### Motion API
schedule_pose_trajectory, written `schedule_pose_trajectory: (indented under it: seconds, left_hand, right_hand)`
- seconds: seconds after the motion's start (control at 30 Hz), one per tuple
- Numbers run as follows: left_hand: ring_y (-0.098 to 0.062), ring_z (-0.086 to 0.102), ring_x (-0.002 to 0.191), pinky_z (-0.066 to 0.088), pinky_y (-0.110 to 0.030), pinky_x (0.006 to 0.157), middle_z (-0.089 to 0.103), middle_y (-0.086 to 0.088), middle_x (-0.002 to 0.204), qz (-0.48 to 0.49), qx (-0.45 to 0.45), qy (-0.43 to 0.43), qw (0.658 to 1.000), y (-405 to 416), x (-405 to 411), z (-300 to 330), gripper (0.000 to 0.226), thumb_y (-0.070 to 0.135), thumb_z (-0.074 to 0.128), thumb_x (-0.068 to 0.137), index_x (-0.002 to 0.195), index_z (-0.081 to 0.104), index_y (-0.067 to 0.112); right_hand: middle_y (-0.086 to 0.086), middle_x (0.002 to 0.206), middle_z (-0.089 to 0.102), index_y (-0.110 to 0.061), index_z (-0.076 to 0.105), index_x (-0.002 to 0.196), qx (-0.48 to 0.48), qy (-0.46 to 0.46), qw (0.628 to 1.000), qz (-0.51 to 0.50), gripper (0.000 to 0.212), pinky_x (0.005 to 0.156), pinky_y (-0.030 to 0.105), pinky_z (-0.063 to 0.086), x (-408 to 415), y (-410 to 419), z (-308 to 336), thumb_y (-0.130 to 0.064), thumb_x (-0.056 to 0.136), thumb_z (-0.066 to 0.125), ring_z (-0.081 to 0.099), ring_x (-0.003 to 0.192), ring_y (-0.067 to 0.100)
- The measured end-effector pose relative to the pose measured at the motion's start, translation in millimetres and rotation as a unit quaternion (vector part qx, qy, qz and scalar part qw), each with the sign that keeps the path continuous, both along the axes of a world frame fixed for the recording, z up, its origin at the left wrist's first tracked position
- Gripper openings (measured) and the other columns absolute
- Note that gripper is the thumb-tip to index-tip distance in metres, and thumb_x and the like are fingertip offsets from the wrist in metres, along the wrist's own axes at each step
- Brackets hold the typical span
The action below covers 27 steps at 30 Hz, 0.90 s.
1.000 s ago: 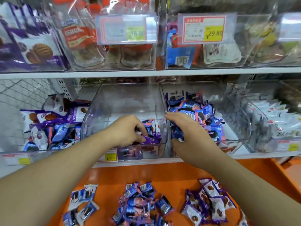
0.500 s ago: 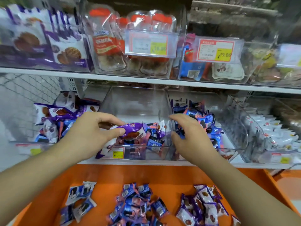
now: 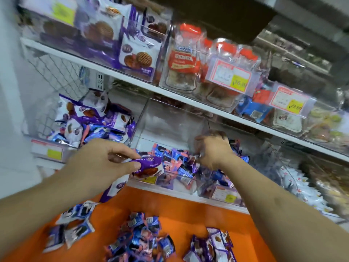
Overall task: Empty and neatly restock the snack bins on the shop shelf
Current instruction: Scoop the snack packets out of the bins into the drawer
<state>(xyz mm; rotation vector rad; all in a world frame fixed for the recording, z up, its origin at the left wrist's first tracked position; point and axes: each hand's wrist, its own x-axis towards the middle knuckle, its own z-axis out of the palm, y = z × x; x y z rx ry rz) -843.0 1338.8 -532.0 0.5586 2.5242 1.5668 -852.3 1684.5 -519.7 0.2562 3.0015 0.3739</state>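
Note:
My left hand [image 3: 102, 161] pinches a purple snack packet [image 3: 149, 166] at the front of the clear middle bin [image 3: 170, 121], which holds a low heap of blue and purple packets [image 3: 179, 159]. My right hand [image 3: 213, 150] reaches into the same bin at its right wall, fingers curled among the packets; whether it holds one is blurred. The bin to the left [image 3: 90, 121] is piled with purple and white packets. Loose packets lie on the orange surface [image 3: 188, 214] below, in a left group [image 3: 73, 225], a middle pile [image 3: 143, 241] and a right pile [image 3: 211, 246].
A white shelf board [image 3: 170, 91] runs above the bins, carrying cookie bags [image 3: 136, 55], red-topped clear packs [image 3: 185, 59] and price tags [image 3: 228, 74]. A bin of white packets [image 3: 302, 186] stands at the right. Wire mesh [image 3: 56, 72] backs the left side.
The view has tilted and swung left. My left hand has drawn the purple packet toward the bin's front edge. My right hand has moved deeper into the middle bin.

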Motion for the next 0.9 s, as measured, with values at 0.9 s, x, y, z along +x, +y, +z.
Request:
schedule_pose_trajectory:
  seconds: [0.9]
  left_hand:
    - [-0.006,0.064,0.080,0.040,-0.011,0.060,0.069,0.010,0.089,-0.157,-0.116,-0.106,0.975,295.4,163.2,-216.4,0.011,0.032,0.083,0.086,0.092,0.073,0.029]
  right_hand:
    - [-0.007,0.084,0.075,-0.026,0.072,0.083,-0.351,0.020,0.896,-0.271,0.012,0.073,0.029,0.056,308.0,169.9,-211.8,-0.020,0.088,0.081,0.071,0.084,0.012]
